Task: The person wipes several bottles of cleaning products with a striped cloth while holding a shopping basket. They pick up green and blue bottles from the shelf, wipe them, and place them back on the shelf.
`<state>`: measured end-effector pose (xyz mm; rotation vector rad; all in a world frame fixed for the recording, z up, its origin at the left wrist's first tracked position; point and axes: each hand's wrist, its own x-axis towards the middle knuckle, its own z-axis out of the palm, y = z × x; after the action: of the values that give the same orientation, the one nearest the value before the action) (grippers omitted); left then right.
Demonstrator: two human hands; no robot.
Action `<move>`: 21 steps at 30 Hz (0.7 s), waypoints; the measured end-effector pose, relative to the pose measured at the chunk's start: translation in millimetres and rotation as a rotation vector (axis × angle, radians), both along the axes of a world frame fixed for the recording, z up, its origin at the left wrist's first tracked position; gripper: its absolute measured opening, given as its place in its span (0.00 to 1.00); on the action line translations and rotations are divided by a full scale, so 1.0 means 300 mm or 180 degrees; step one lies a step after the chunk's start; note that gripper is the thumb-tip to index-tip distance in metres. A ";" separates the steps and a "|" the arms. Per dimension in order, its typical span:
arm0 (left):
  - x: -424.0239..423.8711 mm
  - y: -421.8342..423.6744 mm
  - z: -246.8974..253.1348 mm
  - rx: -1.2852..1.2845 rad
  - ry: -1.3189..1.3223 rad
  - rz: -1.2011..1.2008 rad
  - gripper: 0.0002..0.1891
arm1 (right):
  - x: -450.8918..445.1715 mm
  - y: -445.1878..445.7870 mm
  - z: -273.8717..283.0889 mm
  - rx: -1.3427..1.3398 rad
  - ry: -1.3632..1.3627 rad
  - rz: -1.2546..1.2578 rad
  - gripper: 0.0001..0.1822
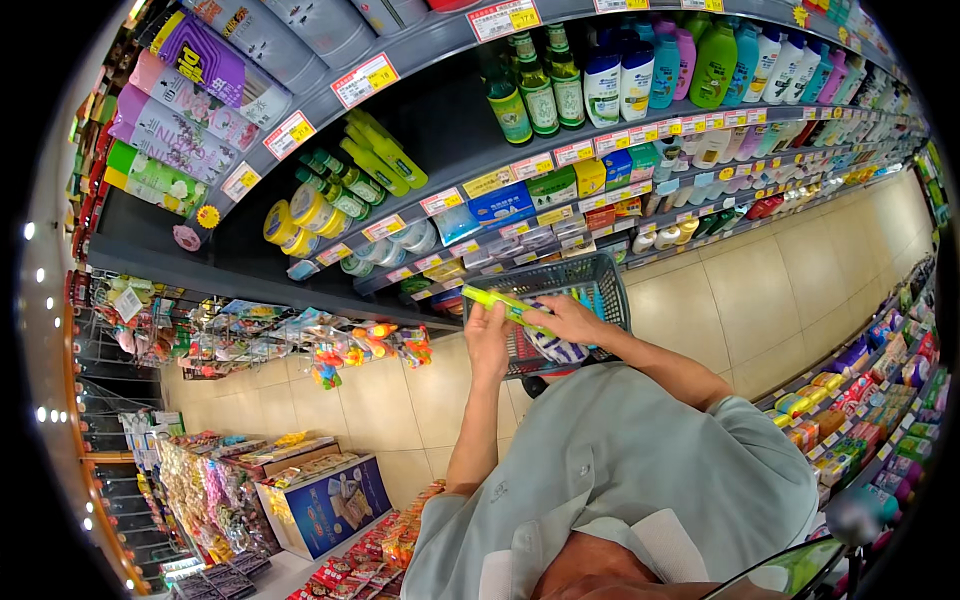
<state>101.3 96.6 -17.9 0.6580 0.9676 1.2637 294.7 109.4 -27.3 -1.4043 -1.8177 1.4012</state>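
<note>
My left hand (487, 339) and my right hand (574, 321) both grip a slim yellow-green bottle (504, 303). The bottle lies slantwise, its upper end pointing left towards the shelves. My left fingers are around its middle; my right hand holds the lower end and covers part of it. Beneath my hands is a dark plastic shopping basket (621, 289). In it are a purple-and-white striped item (559, 349) and several blue items (590, 300), partly hidden by my right hand and arm.
Similar yellow-green bottles (384, 154) stand on the shelf ahead, near green glass bottles (541, 94) and shampoo bottles (712, 66). Toys hang from a rack (375, 341) at left. A snack display box (330, 502) is at lower left. Shelves of packaged goods (847, 420) line the right.
</note>
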 end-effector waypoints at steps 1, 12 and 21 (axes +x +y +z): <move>0.001 0.003 0.000 -0.0033 -0.0037 0.0132 0.14 | 0.006 0.001 -0.018 0.0079 0.0248 -0.0160 0.25; 0.041 -0.085 -0.024 0.0263 0.1619 -0.1210 0.21 | -0.044 0.075 0.056 0.2010 0.1169 -0.0591 0.17; 0.045 -0.085 0.009 0.0709 0.3077 -0.0943 0.21 | -0.068 0.102 -0.037 -0.0665 0.2159 -0.1023 0.17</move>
<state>114.9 71.3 -15.1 1.6030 1.4332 0.7601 274.2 139.9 -38.5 -1.0590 -0.9975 1.6545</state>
